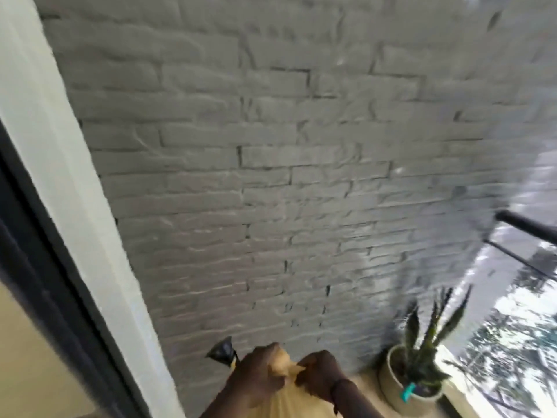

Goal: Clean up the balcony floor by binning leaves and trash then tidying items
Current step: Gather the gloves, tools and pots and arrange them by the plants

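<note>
A grey painted brick wall (271, 176) fills most of the view, its courses rough and uneven, with dark gaps in some joints. Along the left runs a white frame (60, 176), and beside it a dark door or window frame (33, 267) with a tan panel (27, 357) in the lower left corner. At the right a dark metal railing (527, 226) meets the wall, with bright daylight and blurred foliage (512, 342) beyond it. A strip of pale floor (366, 380) shows at the foot of the wall. The picture is motion-blurred.
</note>
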